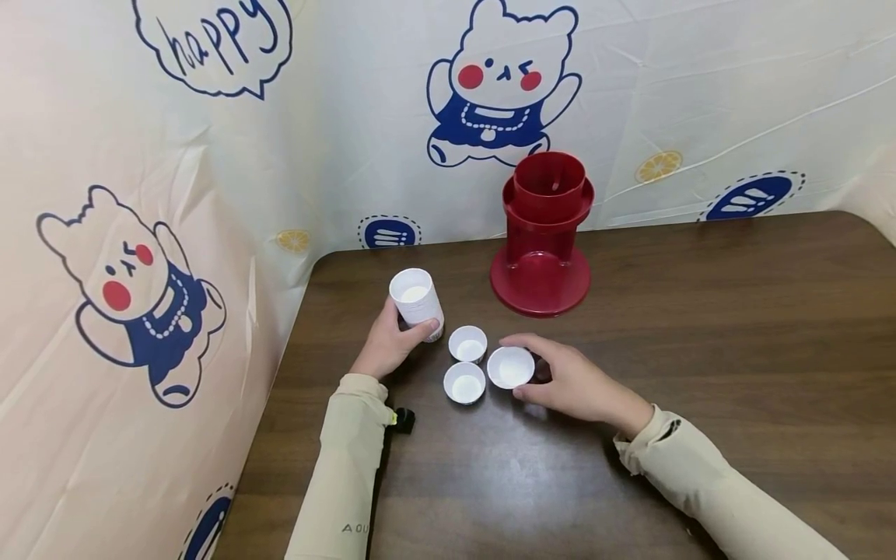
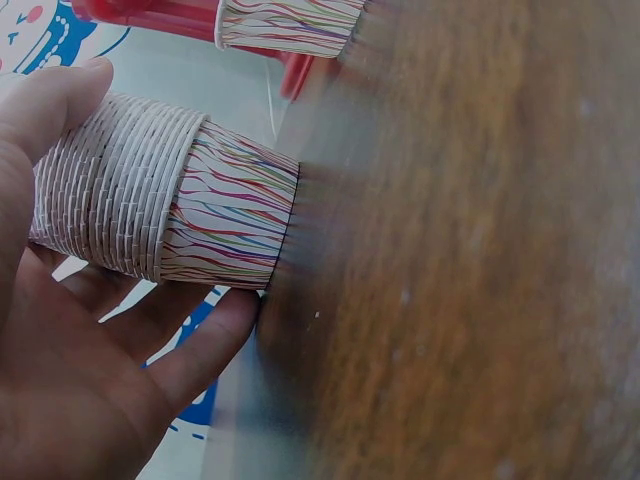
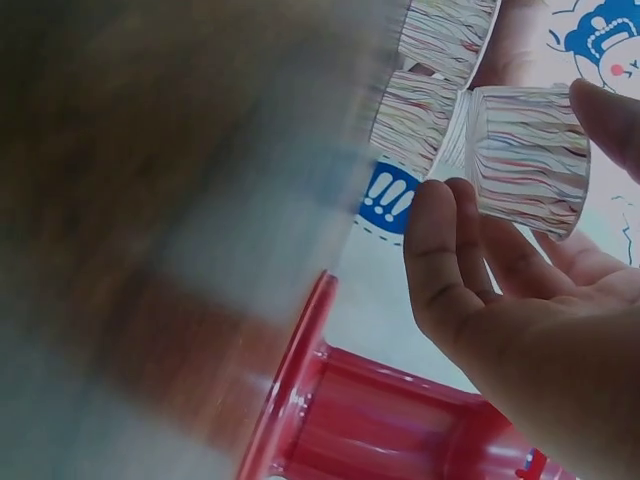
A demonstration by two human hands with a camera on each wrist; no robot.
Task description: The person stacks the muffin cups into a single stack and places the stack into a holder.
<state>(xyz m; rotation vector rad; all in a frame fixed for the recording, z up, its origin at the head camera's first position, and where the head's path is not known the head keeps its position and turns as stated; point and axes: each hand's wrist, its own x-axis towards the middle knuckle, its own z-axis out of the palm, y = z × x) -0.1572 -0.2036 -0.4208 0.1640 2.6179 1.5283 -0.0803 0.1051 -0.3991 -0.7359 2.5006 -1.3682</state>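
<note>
My left hand (image 1: 392, 342) grips a tall stack of nested paper cups (image 1: 416, 303), white inside with coloured stripes outside (image 2: 170, 200), standing on the brown table (image 1: 700, 327). My right hand (image 1: 567, 381) holds a single paper cup (image 1: 510, 367) between thumb and fingers, tilted just above the table; the right wrist view shows its striped wall (image 3: 525, 160). Two more single cups (image 1: 467, 343) (image 1: 464, 383) stand upright between my hands.
A red plastic stand with a round base (image 1: 542, 233) stands behind the cups, near the back of the table. A cartoon-printed sheet (image 1: 175, 155) walls off the left and back. The table's left edge (image 1: 280, 373) runs beside my left forearm.
</note>
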